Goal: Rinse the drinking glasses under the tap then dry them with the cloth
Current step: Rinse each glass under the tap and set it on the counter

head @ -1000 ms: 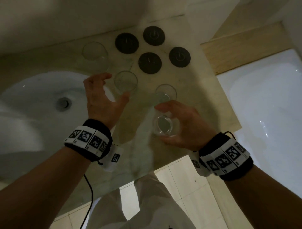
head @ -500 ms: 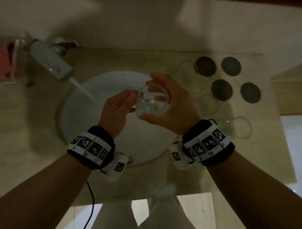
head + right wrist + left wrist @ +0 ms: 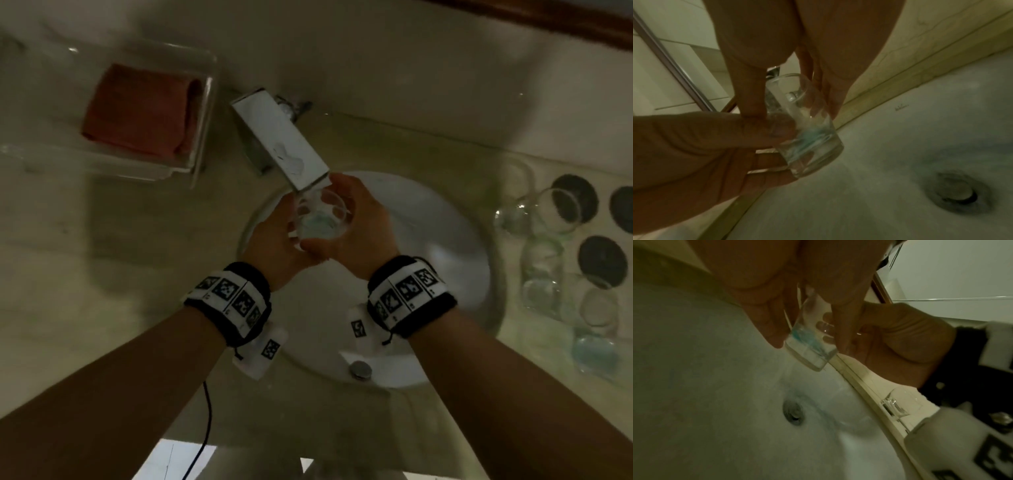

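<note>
The small clear drinking glass (image 3: 320, 219) is just under the end of the flat silver tap (image 3: 281, 140), over the round white sink (image 3: 445, 246). Water runs from the tap into it, and a little blue-green colour sits near its thick bottom. The glass stands nearly straight up, leaning a bit. Its open mouth points up toward the tap and its bottom points down at the sink, so its long side runs up and down.

The right hand (image 3: 356, 229) is wrapped round the glass, thumb on one side and fingers on the other. The left hand (image 3: 274, 240) holds it too, with fingers curled on the lower part.

It looks like the rinsing is only starting. This seems to be the first glass. Three more clear glasses (image 3: 543, 274) wait on the pale stone counter (image 3: 102, 274) to the right, near some dark round coasters (image 3: 603, 260). One of them has blue-green at the bottom too. No drying has begun, I think: the folded red cloth (image 3: 144, 113) lies in a clear plastic tray (image 3: 202, 144) to the left of the tap, well apart from the hands.
</note>
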Motion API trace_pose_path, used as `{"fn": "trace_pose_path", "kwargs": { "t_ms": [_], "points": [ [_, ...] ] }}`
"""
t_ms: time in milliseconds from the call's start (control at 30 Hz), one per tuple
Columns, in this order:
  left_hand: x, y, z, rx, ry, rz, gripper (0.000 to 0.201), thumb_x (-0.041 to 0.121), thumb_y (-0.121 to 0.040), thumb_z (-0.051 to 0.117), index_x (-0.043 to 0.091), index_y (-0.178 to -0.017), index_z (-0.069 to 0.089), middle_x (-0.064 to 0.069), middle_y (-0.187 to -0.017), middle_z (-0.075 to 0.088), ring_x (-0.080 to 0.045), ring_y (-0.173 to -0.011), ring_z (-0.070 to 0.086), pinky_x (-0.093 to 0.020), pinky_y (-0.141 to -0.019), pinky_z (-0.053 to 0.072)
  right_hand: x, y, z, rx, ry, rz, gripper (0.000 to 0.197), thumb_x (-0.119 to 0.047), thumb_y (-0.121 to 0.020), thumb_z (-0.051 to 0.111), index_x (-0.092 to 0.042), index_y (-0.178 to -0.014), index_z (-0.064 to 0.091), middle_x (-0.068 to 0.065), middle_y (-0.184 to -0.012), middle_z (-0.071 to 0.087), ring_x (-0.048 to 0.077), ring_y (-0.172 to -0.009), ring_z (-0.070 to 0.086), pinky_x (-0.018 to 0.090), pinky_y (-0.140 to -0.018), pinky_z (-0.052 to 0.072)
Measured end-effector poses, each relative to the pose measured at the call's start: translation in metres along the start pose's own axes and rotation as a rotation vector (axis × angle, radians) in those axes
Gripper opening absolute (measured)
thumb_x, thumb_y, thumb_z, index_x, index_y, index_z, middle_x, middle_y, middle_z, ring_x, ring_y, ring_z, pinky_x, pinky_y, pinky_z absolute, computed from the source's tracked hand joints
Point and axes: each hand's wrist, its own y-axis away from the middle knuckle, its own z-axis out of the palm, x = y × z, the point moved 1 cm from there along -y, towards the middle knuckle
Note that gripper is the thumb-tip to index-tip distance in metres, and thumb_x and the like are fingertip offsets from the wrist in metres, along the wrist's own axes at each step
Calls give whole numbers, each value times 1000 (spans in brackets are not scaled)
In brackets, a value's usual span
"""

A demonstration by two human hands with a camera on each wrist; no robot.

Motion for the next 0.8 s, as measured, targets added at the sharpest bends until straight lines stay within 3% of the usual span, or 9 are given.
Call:
{"fn": "trace_pose_path", "kwargs": {
  "t_ms": [100,200,267,400,500,567,667,733,800],
  "points": [
    [-1,-7,-3,21,109,-49,73,25,-60,88,31,-126,56,9,-112,65,-15,-103,65,-44,-90,58,-1,-8,3,-6,-59,7,96,-17,-64,94,-12,-145,45,-8,-123,61,2,-112,58,10,-91,48],
    [0,-10,-3,0,341,-95,58,29,-57,87,41,-106,58,8,-107,67,-17,-100,68,-50,-85,60,1,-12,1,-58,-84,1,89,-16,-68,92,-14,-144,46,-9,-128,59,5,-118,58,21,-100,49],
    [-5,-12,-5,-3,347,-103,62,31,-55,87,38,-109,59,8,-106,67,-16,-99,68,-46,-84,61,8,-13,-1,-91,-113,-16,88,-14,-70,91,-12,-144,44,-3,-136,59,10,-126,57,25,-106,48],
    [-13,-13,-9,32,219,-61,71,17,-64,90,30,-123,52,16,-105,63,-5,-96,66,-25,-81,59,16,-17,4,-193,-96,-7,81,-18,-77,87,-12,-145,45,-6,-134,58,6,-124,56,13,-102,44],
    [-14,-15,-8,26,231,-38,72,22,-63,91,33,-121,50,11,-108,65,8,-89,65,-15,-75,56,20,-21,7,-224,-104,-2,81,-20,-76,87,-13,-145,46,-5,-132,61,6,-121,59,20,-102,49],
    [-15,-17,-7,24,242,-35,72,22,-65,91,35,-122,49,12,-110,64,7,-91,65,-18,-78,55,24,-24,7,-236,-99,-6,84,-18,-73,89,-14,-144,45,-4,-132,61,7,-122,59,24,-103,49],
    [-14,-18,-4,50,247,-50,71,32,-60,89,52,-114,47,18,-110,62,-7,-101,65,-31,-85,56,26,-28,5,-235,-117,1,88,-15,-69,92,-15,-144,46,-3,-133,60,9,-123,59,28,-105,50],
    [-13,-20,-2,65,210,-39,72,33,-61,87,59,-110,41,24,-108,59,5,-98,63,-23,-84,55,26,-31,6,-220,-120,2,91,-14,-66,94,-13,-143,46,-2,-134,60,11,-124,59,34,-106,50],
    [-13,-22,-1,84,161,6,79,18,-68,89,58,-110,36,27,-105,56,19,-89,59,-8,-76,50,28,-33,5,-204,-118,-4,92,-14,-64,95,-12,-143,47,0,-135,61,13,-124,59,38,-106,51]
  ]
}}
